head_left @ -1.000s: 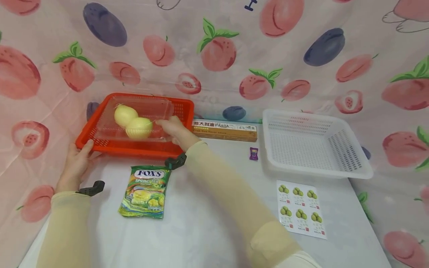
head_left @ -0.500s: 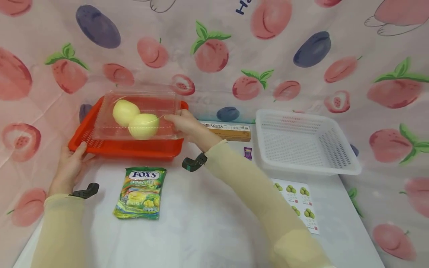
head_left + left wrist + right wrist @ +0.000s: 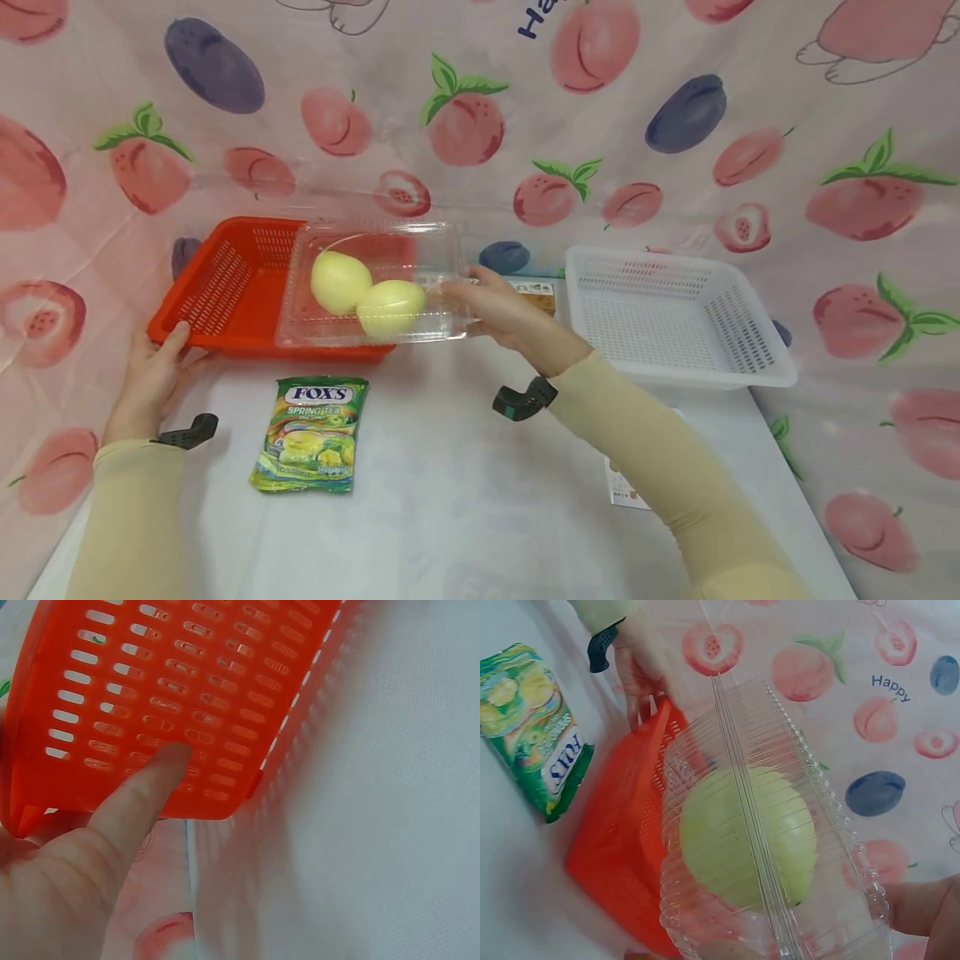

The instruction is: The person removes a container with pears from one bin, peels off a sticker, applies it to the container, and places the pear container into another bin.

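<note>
Container (image 3: 444, 257) sits over right end of red basket (image 3: 225, 279), two yellow fruits (image 3: 341, 283) inside; right grip (image 3: 517, 317) pinches container, left grip (image 3: 153, 375) pinches basket's near-left corner

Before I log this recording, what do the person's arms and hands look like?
The left hand and right hand are bare, without gloves. The left sleeve and right sleeve are plain pale yellow and end at the wrist. A curved black left wrist piece and a similar right wrist piece sit there; the right one shows a small green patch. No cables are visible.
</note>
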Demonstrator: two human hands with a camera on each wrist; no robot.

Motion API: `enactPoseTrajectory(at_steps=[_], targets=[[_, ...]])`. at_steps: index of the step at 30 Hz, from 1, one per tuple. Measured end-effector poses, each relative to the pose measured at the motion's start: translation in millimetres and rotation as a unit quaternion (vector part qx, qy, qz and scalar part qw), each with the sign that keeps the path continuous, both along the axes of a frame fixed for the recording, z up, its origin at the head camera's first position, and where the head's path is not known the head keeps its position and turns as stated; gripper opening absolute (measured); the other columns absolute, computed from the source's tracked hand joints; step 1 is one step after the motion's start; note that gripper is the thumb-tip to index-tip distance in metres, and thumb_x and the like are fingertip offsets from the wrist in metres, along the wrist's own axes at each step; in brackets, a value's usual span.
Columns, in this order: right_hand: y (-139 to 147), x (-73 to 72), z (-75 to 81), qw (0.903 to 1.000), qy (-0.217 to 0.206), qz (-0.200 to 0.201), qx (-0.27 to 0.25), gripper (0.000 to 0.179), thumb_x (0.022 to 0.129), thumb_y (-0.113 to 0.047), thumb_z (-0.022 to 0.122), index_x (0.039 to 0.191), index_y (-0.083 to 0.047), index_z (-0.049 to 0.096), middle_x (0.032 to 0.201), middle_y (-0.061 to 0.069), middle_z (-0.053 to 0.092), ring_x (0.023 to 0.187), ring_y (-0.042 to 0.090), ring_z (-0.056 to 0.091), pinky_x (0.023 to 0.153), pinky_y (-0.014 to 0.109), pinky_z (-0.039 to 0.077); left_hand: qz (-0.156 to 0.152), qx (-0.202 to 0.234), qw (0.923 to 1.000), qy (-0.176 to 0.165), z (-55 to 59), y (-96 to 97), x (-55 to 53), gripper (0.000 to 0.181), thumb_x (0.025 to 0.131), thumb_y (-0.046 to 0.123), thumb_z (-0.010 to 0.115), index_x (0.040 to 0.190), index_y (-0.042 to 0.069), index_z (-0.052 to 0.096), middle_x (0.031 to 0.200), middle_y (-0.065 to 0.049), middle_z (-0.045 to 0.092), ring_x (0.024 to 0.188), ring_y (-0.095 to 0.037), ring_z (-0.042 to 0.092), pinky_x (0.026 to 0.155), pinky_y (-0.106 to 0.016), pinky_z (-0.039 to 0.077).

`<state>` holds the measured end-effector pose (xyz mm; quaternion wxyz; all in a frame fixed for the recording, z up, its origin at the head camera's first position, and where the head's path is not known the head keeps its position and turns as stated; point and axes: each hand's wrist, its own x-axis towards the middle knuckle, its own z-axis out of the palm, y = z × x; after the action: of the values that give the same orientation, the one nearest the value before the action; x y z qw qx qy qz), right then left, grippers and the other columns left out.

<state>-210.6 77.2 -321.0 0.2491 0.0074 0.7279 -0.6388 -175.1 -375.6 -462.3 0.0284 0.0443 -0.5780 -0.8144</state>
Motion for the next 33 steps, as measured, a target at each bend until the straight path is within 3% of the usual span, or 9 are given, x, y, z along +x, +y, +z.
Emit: enactPoseTrajectory(at_steps=[6, 14, 19, 26, 33], targets=[[39, 19.7, -9.6, 0.9996, 0.004, -0.002, -0.026, 0.062, 0.100, -0.024, 0.057, 0.151, -0.006, 0.026, 0.138, 0.016, 0.044, 0.127, 0.040, 0.044, 0.094, 0.052, 0.047, -0.005, 0.031, 0.9995, 0.006, -0.5, -0.1, -0.6, 0.066, 0.101, 0.019, 0.053, 0.149, 0.020, 0.009, 0.137, -0.002, 0.037, 0.101, -0.011, 0.064, 0.075, -0.032, 0.057], [83, 46.5, -23.3, 0.9997, -0.003, -0.017, -0.015, 0.061, 0.102, -0.021, 0.053, 0.152, -0.006, 0.021, 0.143, 0.021, 0.037, 0.128, 0.041, 0.042, 0.085, 0.043, 0.053, -0.008, 0.016, 0.9998, -0.002, -0.3, -2.4, -2.4, 0.067, 0.101, 0.021, 0.053, 0.152, 0.021, 0.009, 0.141, -0.001, 0.035, 0.106, -0.011, 0.060, 0.077, -0.032, 0.056], [99, 60.8, -36.0, 0.9999, -0.010, -0.012, -0.002, 0.067, 0.101, -0.024, 0.053, 0.153, -0.005, 0.015, 0.147, 0.021, 0.033, 0.130, 0.040, 0.040, 0.085, 0.041, 0.053, 0.000, 0.009, 0.9999, -0.009, 2.1, -3.5, -0.9, 0.070, 0.100, 0.024, 0.054, 0.153, 0.022, 0.009, 0.146, -0.001, 0.030, 0.111, -0.011, 0.055, 0.077, -0.032, 0.056], [117, 86.5, -58.9, 0.9996, -0.011, -0.027, 0.004, 0.070, 0.100, -0.027, 0.056, 0.153, -0.006, 0.016, 0.142, 0.023, 0.042, 0.128, 0.039, 0.043, 0.078, 0.037, 0.053, -0.015, 0.032, 0.9993, 0.011, -0.8, -1.4, -2.1, 0.066, 0.102, 0.017, 0.051, 0.153, 0.019, 0.010, 0.141, -0.004, 0.036, 0.104, -0.013, 0.063, 0.076, -0.034, 0.056], [133, 106.7, -81.7, 0.9990, -0.013, -0.042, -0.011, 0.066, 0.101, -0.024, 0.055, 0.152, -0.003, 0.019, 0.140, 0.028, 0.040, 0.123, 0.039, 0.044, 0.076, 0.036, 0.053, -0.005, -0.008, 0.9998, -0.017, -2.3, -1.6, -0.2, 0.072, 0.100, 0.024, 0.054, 0.153, 0.023, 0.005, 0.147, -0.003, 0.029, 0.106, -0.008, 0.061, 0.081, -0.031, 0.053]])
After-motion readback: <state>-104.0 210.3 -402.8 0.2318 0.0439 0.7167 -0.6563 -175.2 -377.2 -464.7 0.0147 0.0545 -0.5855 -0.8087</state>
